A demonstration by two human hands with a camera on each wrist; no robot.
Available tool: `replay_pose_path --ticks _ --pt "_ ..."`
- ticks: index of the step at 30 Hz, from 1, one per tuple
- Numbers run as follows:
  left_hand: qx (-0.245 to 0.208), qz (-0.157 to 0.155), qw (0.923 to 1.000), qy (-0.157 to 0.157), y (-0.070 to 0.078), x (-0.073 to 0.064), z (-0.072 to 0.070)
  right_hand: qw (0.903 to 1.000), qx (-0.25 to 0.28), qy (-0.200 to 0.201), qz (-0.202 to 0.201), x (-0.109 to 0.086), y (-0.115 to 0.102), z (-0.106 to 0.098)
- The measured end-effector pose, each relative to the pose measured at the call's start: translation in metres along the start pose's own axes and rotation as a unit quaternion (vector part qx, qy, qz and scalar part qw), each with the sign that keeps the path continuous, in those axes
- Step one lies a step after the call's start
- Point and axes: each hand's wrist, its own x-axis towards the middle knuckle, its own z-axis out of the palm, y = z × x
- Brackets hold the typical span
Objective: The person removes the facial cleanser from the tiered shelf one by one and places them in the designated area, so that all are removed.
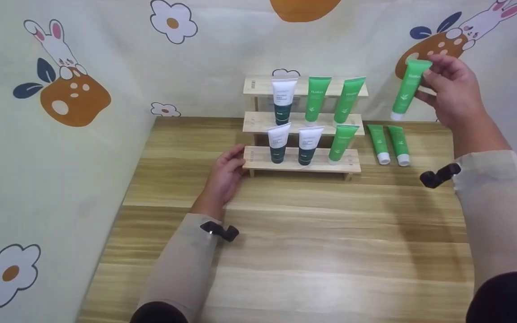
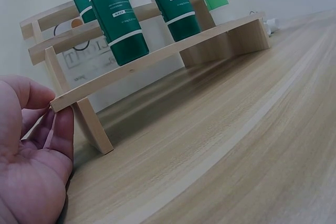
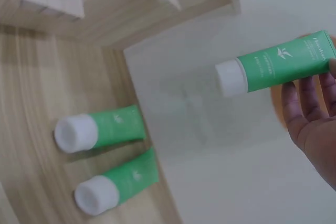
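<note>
1. Pale wood grain covers the wooden table, which lies under both forearms in beige sleeves; on each wrist sits a small black camera mount.
2. The left hand rests on the table with relaxed fingers that touch the left end of the lowest step of the light wooden three-step display rack. It holds nothing.
3. Just beyond this hand, on the lowest step, two white-and-dark-green tubes and one green tube stand leaning on their caps.
4. On the middle step, further from the left hand, stand one white-and-dark-green tube and two green ones; the right part of this step looks free. The top step carries nothing that I can see.
5. Below the right hand and nearer to the person, two green tubes with white caps lie side by side on the table, just beside the right end of the rack.
6. The right hand is raised, well apart from the left one, and pinches the top of a green plastic tube with a white cap, which hangs cap down in the air, right of the rack.
7. My judgement: six tubes are placed, one is in hand, and two wait.
</note>
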Motion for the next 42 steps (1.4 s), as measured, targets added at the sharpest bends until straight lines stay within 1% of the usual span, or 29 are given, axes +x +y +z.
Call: replay_pose_path --ticks 5,10,17,19,24,27,32,37,40,42 --pt "-0.002 0.002 1.0000 -0.001 0.001 -0.002 -0.003 0.9995 0.001 0.029 0.015 0.002 0.017 -0.020" --pt "-0.001 0.003 1.0000 -0.002 0.000 -0.001 -0.003 0.9985 -0.004 0.046 0.027 0.001 0.034 -0.043" --pt "-0.005 -0.001 1.0000 0.002 0.000 -0.001 -0.002 0.9946 -0.022 0.077 0.066 0.000 0.055 -0.074" --pt "-0.007 -0.002 1.0000 0.005 0.000 -0.001 -0.002 0.9935 -0.030 0.082 0.074 0.000 0.062 -0.081" --pt "-0.006 0.008 1.0000 0.001 -0.001 0.000 -0.001 0.9921 -0.055 0.080 0.080 0.000 0.080 -0.095" --pt "-0.005 0.011 0.9999 -0.002 -0.001 0.000 0.000 0.9902 -0.071 0.087 0.082 0.001 0.089 -0.100" --pt "-0.001 0.009 1.0000 0.000 0.000 -0.001 0.000 0.9886 -0.064 0.114 0.074 0.005 0.098 -0.101" --pt "0.004 0.005 1.0000 -0.004 0.000 -0.001 0.000 0.9851 -0.054 0.145 0.075 0.009 0.103 -0.100" --pt "0.004 0.005 1.0000 -0.007 0.000 -0.001 0.000 0.9814 -0.066 0.161 0.080 0.013 0.105 -0.101" --pt "0.005 0.004 0.9999 -0.009 0.000 -0.001 0.000 0.9768 -0.087 0.174 0.090 0.014 0.107 -0.103"
